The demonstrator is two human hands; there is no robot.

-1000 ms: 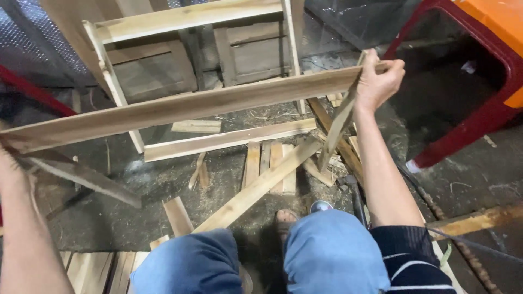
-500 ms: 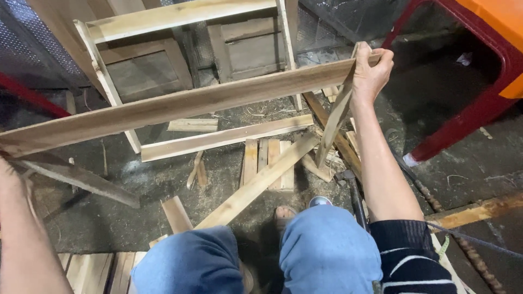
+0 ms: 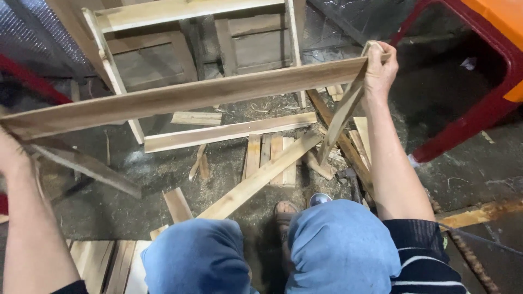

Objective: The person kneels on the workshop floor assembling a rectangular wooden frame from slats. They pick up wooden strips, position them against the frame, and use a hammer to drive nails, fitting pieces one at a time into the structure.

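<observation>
The right hand (image 3: 379, 68) is sitting at about one o'clock in the view, its fingers (image 3: 388, 56) curling shut around the right end of a long wooden plank (image 3: 185, 98) and, with it, the top of a thinner wooden strip (image 3: 340, 117) that is slanting down toward six o'clock from the grip. The fingers are wrapping over the plank's top edge, so plank and strip are both being pinched in the same closed hold.

The left hand (image 3: 12, 149) is showing at nine o'clock, right at the frame's edge, meeting the plank's left end. Its fingers are mostly cut off by the edge, so how tightly they are closing cannot be told; the hand is touching the wood there.

The plank is hanging in the air between the two hands, running from nine o'clock up to one o'clock, tilting with its right end higher, above the floor (image 3: 136, 174).

Below it, loose wooden slats (image 3: 256, 179) are lying scattered on the dusty floor near the centre. A pale wooden frame (image 3: 180, 11) is leaning at twelve o'clock, and a red stool leg (image 3: 479, 114) is standing at three o'clock. The person's blue-clad knees (image 3: 338, 245) are filling six o'clock.
</observation>
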